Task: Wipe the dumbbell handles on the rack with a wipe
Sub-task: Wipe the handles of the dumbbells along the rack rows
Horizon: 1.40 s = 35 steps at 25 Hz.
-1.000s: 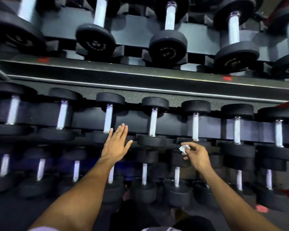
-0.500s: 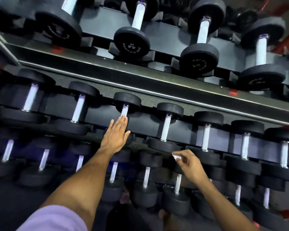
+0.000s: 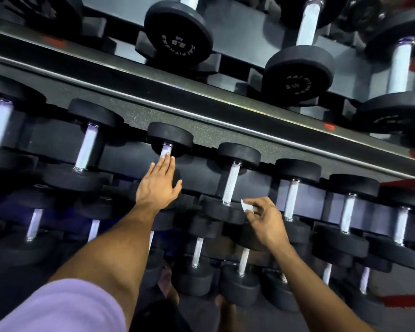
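right hand (image 3: pixel 265 220) pinches wipe (image 3: pixel 246 207) by small corner; left hand (image 3: pixel 159 185) fingers straight, together. risk: wipe slips off knurled handle (image 3: pixel 230 185).

Dumbbells (image 3: pixel 168 140) all have matte black heads with pale silvery-white handles (image 3: pixel 230 185), and the closer handles show a fine knurled crosshatch texture. The rack (image 3: pixel 225 111) is dark grey-black with a speckled strip along its middle rail and a few small red tags (image 3: pixel 329 127) on the edge, plus faint pale lettering on the big top-row heads (image 3: pixel 177 44). The wipe (image 3: pixel 247 207) is plain white, and there's a lilac sleeve (image 3: pixel 58 307) at the bottom left.
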Each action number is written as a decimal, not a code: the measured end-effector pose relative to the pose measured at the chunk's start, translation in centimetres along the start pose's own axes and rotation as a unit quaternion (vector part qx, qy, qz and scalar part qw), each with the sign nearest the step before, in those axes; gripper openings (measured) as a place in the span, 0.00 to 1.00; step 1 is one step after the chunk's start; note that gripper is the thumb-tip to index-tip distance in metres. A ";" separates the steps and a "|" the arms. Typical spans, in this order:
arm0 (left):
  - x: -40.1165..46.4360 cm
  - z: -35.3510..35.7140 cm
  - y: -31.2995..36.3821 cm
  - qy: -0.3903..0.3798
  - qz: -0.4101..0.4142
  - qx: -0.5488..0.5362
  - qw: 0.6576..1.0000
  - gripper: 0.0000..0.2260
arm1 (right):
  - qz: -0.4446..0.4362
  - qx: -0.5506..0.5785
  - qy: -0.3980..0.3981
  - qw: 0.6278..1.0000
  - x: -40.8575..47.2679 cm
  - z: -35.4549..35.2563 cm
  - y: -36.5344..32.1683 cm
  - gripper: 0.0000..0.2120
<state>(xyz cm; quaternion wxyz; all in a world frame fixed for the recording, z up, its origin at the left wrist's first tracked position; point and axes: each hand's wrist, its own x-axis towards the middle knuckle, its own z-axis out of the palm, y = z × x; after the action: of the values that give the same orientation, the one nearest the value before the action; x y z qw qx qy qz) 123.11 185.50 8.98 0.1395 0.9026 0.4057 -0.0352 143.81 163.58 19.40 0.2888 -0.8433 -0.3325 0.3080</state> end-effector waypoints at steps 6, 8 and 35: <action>0.1 0.6 0.0 0.025 -0.007 0.000 1.000 0.34 | -0.045 -0.083 0.060 0.994 6.2 2.0 1.9 0.10; 0.3 0.7 0.0 0.033 -0.009 0.003 0.999 0.34 | -0.093 -0.120 0.091 0.984 8.6 3.2 2.5 0.08; 0.4 0.7 0.1 0.022 -0.016 0.013 1.000 0.33 | -0.149 -0.142 -0.058 0.977 11.9 4.6 4.5 0.07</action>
<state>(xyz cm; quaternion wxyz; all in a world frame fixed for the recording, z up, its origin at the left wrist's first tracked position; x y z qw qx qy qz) 123.53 185.53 8.31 0.1183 0.8984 0.4223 -0.0224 149.31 170.93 9.39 0.1892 -0.7970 -0.5113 0.2599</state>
